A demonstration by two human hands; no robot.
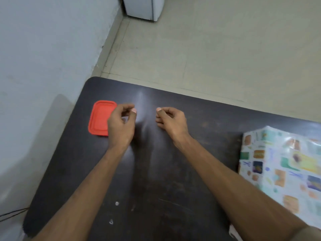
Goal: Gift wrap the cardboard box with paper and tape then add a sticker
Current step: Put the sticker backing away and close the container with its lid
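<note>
Both hands, left hand [121,121] and right hand [171,120], hover mid-frame with fingers curled; I cannot tell if they pinch tape. The wrapped box [281,171] sits far right. Clear tape could twist and stick to itself.

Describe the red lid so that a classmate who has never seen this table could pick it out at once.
Start at the dark table and go to its far left corner, near the pale wall. There, just left of the left hand, lies the red lid, flat on the tabletop. It is a plain rounded rectangle in one bright colour, unlike the wrapped box in patterned paper at the right edge.
</note>
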